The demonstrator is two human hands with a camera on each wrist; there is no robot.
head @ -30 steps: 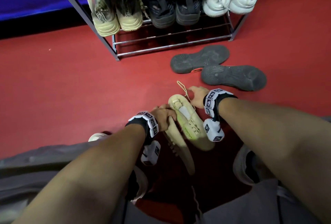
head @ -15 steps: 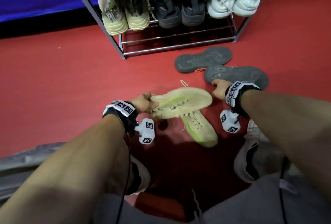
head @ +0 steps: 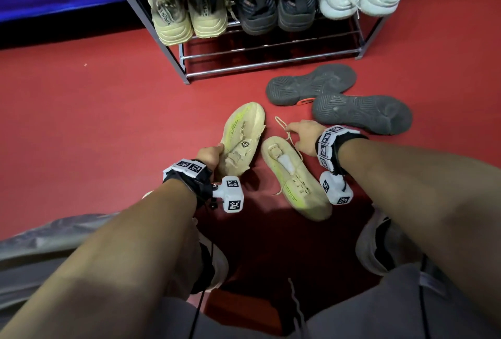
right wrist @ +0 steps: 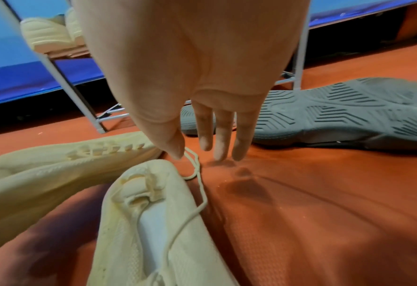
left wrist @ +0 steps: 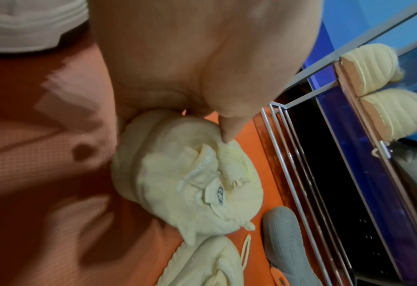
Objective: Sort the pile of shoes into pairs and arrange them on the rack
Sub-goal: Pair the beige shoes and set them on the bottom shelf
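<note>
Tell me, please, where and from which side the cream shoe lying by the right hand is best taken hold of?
Probably at the heel collar of the cream shoe, coming from above on the right hand's side. The shoe lies upright with its opening facing up and its heel nearest that hand, whose fingers hang straight over the loose lace.

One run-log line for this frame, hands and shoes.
left hand: grips cream shoe at heel | right hand: open beside second cream shoe | grey shoes: soles up on floor
</note>
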